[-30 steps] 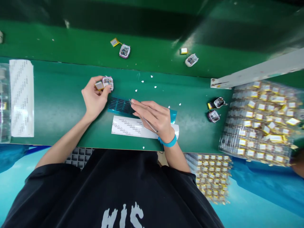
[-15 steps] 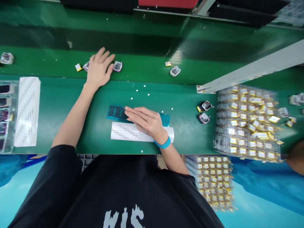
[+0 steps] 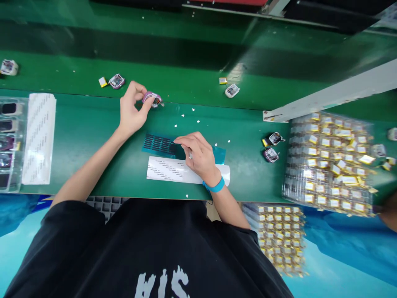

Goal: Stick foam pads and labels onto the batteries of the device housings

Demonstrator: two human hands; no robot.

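Observation:
My left hand [image 3: 132,111] pinches a small purple-rimmed watch case [image 3: 151,99] with a battery dangling from it, lifted at the near edge of the green conveyor belt [image 3: 186,78]. My right hand [image 3: 198,155] is closed around thin metal tweezers [image 3: 190,155] and rests on a teal sheet of small dark pads [image 3: 159,144]. A white label strip [image 3: 169,170] lies just below that sheet. Another watch case [image 3: 117,81] with a yellow battery [image 3: 102,82] lies on the belt to the left of my left hand.
More watch cases lie on the belt [image 3: 232,90] and at the far left [image 3: 8,67]. Two dark cases [image 3: 272,147] sit right of my hand. Clear trays of yellow batteries [image 3: 331,161] fill the right side. A white sheet [image 3: 39,138] and a tray [image 3: 8,142] sit left.
My left hand put one watch case on the belt, then took another case from it and drew back toward the table. My right hand curled tighter over the teal sheet.

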